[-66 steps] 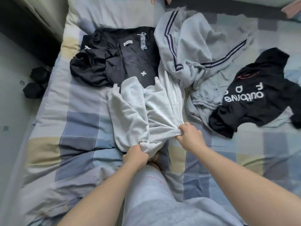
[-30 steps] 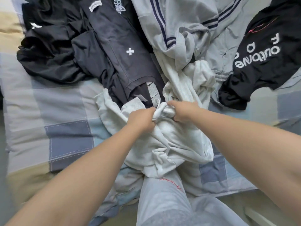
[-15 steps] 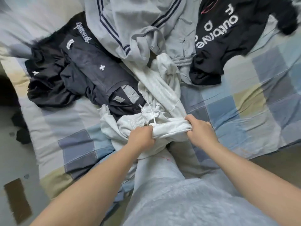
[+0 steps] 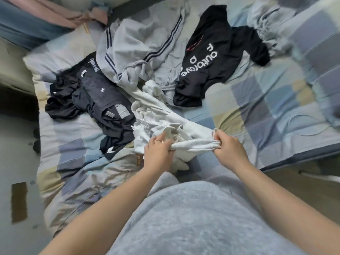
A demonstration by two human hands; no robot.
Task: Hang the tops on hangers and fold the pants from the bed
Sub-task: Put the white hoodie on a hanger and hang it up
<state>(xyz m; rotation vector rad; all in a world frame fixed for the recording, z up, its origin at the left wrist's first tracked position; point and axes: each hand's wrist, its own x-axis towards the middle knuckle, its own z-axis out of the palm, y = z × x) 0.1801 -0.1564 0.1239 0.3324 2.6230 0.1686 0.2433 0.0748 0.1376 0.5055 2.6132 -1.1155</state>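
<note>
White garment (image 4: pixel 156 115) on bed (image 4: pixel 266 111), ribbed band (image 4: pixel 195 145) taut between gripping left hand (image 4: pixel 158 153) and right hand (image 4: pixel 230 150)

**Q:** How is the scene lit?
**A:** Soft, diffuse light, source out of view. The white garment (image 4: pixel 158 116) is the brightest area, yet its ribbing stays legible. Shadows are faint and deepest in the dark gap (image 4: pixel 16 102) left of the bed (image 4: pixel 266 100).

**Q:** And sharpness?
**A:** The centre is crisp, including the left hand (image 4: pixel 158 153) and right hand (image 4: pixel 230 151). Motion blur smears the upper right corner. Wide-angle distortion bows the bed's edges.
</note>
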